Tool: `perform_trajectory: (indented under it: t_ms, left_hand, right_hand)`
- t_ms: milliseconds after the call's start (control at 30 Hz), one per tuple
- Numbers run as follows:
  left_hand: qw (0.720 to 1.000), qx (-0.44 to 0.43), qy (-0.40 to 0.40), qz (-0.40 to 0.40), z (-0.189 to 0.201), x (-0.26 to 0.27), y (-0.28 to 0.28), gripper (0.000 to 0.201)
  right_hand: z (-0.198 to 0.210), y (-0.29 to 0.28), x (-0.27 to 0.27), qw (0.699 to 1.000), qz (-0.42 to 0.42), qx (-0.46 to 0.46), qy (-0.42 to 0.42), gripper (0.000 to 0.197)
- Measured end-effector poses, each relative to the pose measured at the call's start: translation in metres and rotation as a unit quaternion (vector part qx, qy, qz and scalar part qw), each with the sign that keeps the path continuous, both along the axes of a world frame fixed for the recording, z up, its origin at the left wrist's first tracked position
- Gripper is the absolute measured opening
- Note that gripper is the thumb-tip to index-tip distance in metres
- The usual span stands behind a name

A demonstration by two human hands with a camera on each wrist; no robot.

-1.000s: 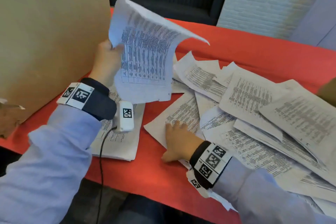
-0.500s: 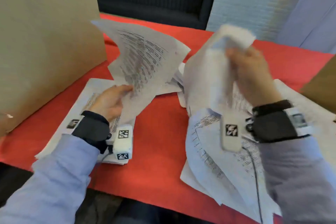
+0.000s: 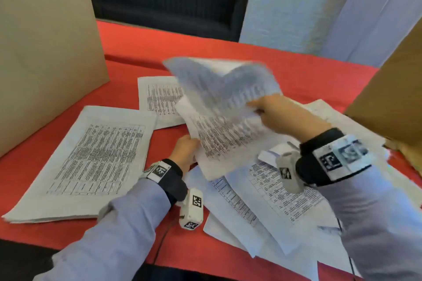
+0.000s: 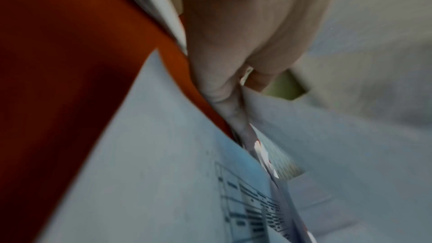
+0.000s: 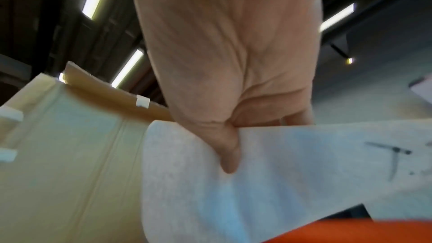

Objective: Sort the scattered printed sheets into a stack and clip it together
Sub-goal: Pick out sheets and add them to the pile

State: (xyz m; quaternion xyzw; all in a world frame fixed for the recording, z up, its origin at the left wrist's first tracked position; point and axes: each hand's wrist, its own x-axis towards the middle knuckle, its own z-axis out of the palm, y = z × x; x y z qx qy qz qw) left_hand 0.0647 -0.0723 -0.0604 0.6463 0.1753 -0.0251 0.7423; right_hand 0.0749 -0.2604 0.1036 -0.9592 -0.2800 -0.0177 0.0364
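Observation:
My right hand (image 3: 258,108) pinches printed sheets (image 3: 225,89) by their right edge, lifted and blurred above the red table. In the right wrist view the thumb (image 5: 228,156) presses on the paper (image 5: 292,173). My left hand (image 3: 194,146) grips the lower left edge of a held sheet (image 3: 226,141); the left wrist view shows the fingers (image 4: 224,103) pinching a paper edge (image 4: 268,136). A squared stack of sheets (image 3: 91,162) lies flat at the left. One single sheet (image 3: 159,98) lies behind it. Several loose sheets (image 3: 262,201) overlap under my right wrist.
A red cloth (image 3: 141,57) covers the table. A tall cardboard panel (image 3: 45,52) stands at the left and another cardboard panel (image 3: 392,102) at the right. A dark sofa (image 3: 159,7) sits beyond the far edge. The near table edge (image 3: 68,242) runs under my forearms.
My left hand has let go of its earlier sheet, which is no longer in the air, and moved right to the sheets my right hand lifted from the pile and carried leftward.

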Motion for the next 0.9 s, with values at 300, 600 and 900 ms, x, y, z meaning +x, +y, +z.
perform_trajectory:
  t_ms: [300, 600, 900]
  left_hand:
    - [0.990, -0.137, 0.022, 0.024, -0.026, 0.004, 0.005, 0.031]
    - [0.997, 0.013, -0.075, 0.004, -0.033, 0.001, 0.001, 0.039]
    - [0.985, 0.051, -0.116, 0.120, -0.036, 0.000, 0.004, 0.021]
  right_hand:
    - [-0.114, 0.004, -0.003, 0.986, 0.017, -0.055, 0.157, 0.059]
    - [-0.098, -0.025, 0.017, 0.917, 0.058, 0.127, 0.374, 0.067]
    - [-0.140, -0.076, 0.089, 0.952, -0.156, -0.094, 0.245, 0.099]
